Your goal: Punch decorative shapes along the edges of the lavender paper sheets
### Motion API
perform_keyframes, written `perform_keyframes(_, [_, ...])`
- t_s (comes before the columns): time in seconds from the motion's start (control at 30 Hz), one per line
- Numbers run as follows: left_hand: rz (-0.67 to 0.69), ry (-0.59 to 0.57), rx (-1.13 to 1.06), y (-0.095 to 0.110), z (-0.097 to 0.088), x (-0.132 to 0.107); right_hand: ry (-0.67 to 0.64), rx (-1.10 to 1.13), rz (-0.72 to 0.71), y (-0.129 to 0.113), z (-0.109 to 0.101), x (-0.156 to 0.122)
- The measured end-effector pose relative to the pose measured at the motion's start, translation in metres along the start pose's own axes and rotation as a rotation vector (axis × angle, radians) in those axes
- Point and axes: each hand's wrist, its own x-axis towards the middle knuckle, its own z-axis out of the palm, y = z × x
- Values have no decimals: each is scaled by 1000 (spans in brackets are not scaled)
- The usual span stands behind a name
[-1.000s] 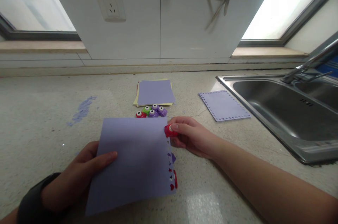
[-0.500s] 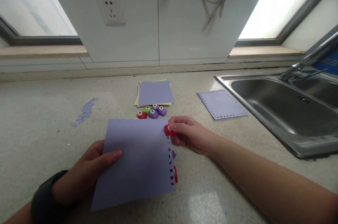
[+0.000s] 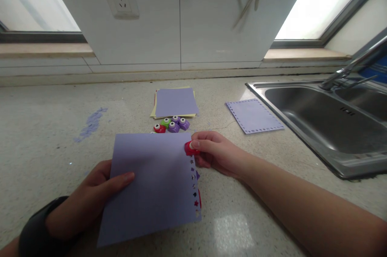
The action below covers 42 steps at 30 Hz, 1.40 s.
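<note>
Above the near counter (image 3: 45,128), our left hand (image 3: 92,194) gripped the purple sheet (image 3: 151,188) and our right hand (image 3: 220,154) the red punch (image 3: 188,149) at its far right corner, where twisting could have torn it.

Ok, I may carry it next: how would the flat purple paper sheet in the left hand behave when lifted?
The purple paper sheet is probably light, looking thin. It seems fairly stiff, almost flat in the left hand. Tearing seems possible along the small punched holes.

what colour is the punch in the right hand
The punch is red; the head view shows it best.
</note>
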Motion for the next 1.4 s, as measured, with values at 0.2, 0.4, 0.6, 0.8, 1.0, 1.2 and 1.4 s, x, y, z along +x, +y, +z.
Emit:
perform_keyframes(0.2, [-21, 28, 19, -2, -1, -1, -19, 6, 9, -1, 1, -1])
perform_keyframes(0.4, [-37, 81, 4, -3, -2, 0, -12, 38, 23, -2, 1, -1])
perform_keyframes(0.6, [-22, 111, 19, -2, 0, -3, -26, 44, 19, -1, 1, -1])
perform_keyframes(0.8, [-32, 89, 54, 0, 1, -4, -23, 34, 27, -2, 1, -3])
perform_keyframes(1.0, [-16, 78, 38, 0, -1, -3, -45, 17, 28, -2, -1, -2])
perform_keyframes(1.2, [-61, -49, 42, -8, -21, 10, -64, 23, 15, 0, -2, -2])
perform_keyframes(1.4, [-35, -97, 1, -11, -25, 12, -71, 13, 7, 1, -2, -1])
